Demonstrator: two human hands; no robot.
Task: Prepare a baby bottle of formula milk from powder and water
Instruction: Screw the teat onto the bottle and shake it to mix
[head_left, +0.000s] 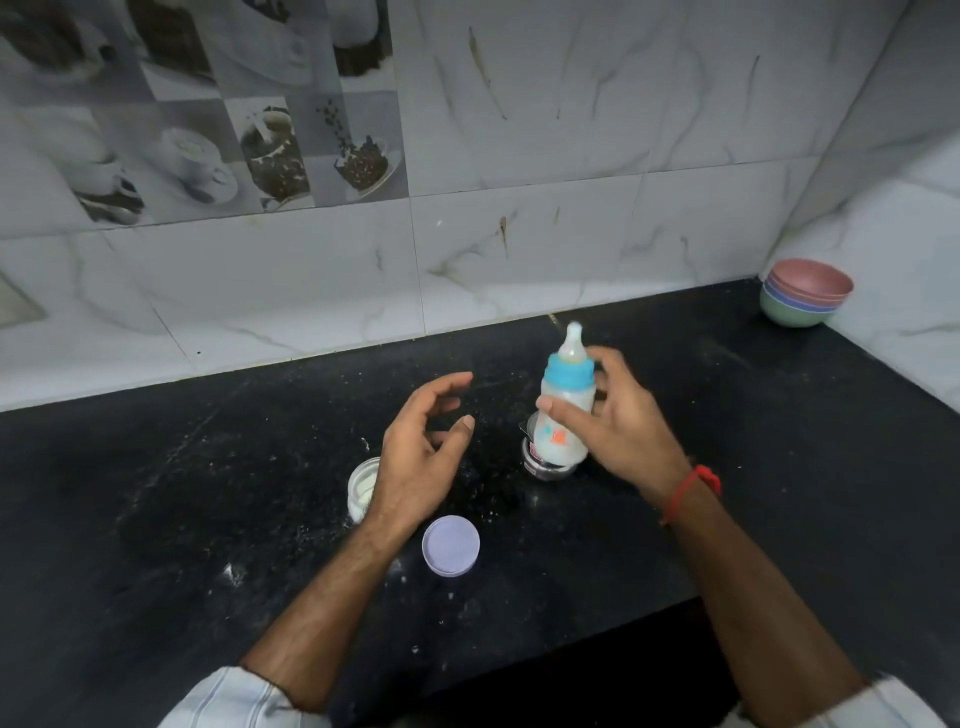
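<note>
Grip: right hand (621, 426) has the baby bottle (563, 410) pinched between thumb and fingers, thumb across the front of the body, fingers curled round the back. Left hand (421, 441) is loose and spread, holding nothing, hovering over the counter.
Sleeves: light striped cuffs at the bottom edge, both forearms bare; red thread (691, 491) round the right wrist.
Lid: lilac round lid (451, 544) lying flat on the black counter (156, 493), just right of the left forearm.
Powder tub: small white container (362, 486), open, pale stuff inside, half hidden behind the left wrist.
Spills: white specks scattered over the counter around both.
Bottle: roughly upright, tipped a bit left, blue collar and clear teat on top, milky white inside, a bit blurry. Sits over a small shiny steel cup (545, 467); can't tell if it's touching it.
Far corner: stack of coloured bowls (805, 293), pink on top, green at the bottom, well away from the hands.
Wall: marble-look tiles (571, 208), coffee-cup picture tiles up left.
</note>
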